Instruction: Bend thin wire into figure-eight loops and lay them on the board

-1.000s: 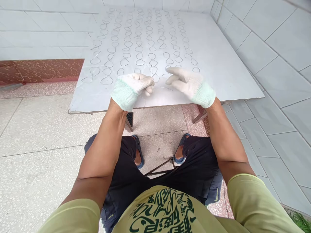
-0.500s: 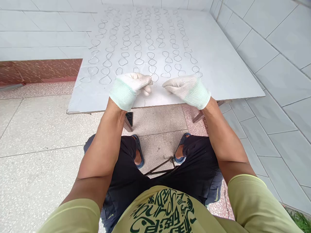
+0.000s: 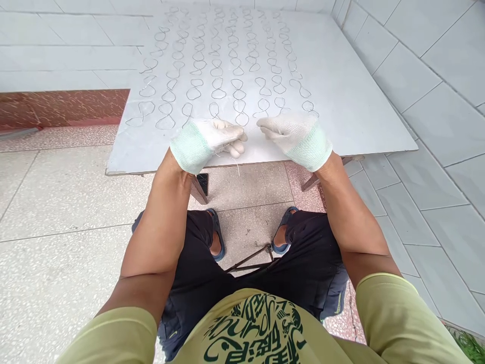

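My left hand (image 3: 212, 144), in a white knit glove with a mint cuff, is closed above the front edge of the white board (image 3: 356, 101). From its fingers a thin wire (image 3: 238, 168) droops past the edge. My right hand (image 3: 295, 135), gloved alike, faces it a short gap away with thumb and fingers pressed together. Whatever lies in that pinch is too fine or hidden to make out. Just beyond both hands, thin wires bent into figure-eights (image 3: 239, 99) lie on the board in several rows running to the back.
Tiled walls stand behind the board and along its right side (image 3: 409, 65). Wooden supports (image 3: 311, 181) show beneath. A dark flat object (image 3: 202, 183) lies under the front edge. Between my sandalled feet is a dark metal frame (image 3: 252, 259).
My left hand has turned slightly and shifted right and down, and the wire end now hangs lower. My right hand has moved slightly right. The thin strand between the hands no longer shows.
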### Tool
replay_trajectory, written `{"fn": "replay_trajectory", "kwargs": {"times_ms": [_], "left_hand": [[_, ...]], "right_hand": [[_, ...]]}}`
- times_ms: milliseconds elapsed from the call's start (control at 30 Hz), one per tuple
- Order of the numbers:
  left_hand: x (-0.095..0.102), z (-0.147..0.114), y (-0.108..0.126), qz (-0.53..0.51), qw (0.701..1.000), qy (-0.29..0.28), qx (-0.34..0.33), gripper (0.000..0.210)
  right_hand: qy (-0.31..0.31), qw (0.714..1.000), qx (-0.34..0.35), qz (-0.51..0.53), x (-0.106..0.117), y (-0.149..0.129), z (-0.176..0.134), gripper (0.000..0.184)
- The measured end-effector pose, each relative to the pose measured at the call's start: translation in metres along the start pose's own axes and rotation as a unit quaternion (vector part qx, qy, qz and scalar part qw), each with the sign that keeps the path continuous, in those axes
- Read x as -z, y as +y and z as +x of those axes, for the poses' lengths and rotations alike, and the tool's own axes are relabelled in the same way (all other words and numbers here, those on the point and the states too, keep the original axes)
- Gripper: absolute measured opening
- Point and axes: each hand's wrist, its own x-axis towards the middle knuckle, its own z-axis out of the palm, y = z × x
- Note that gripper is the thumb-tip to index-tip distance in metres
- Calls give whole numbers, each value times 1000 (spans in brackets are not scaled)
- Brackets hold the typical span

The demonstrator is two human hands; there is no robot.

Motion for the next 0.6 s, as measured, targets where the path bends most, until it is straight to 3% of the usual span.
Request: {"fn": "replay_trajectory", "kwargs": {"times_ms": [167, 300, 400, 600], "left_hand": [[2, -4, 4, 40, 999, -3, -32, 35], [4, 2, -2, 43, 998, -2, -50, 40], [3, 4, -6, 19, 999, 6, -51, 37], [0, 4, -8, -57, 996, 44, -42, 35]], "right_hand": [[-17, 1000, 10, -7, 1, 0, -3, 52], [-41, 999, -17, 28, 5, -12, -3, 46], [-44, 997, -48, 50, 7, -21, -2, 40], [-18, 998, -62, 20, 3, -27, 0, 48]]}}
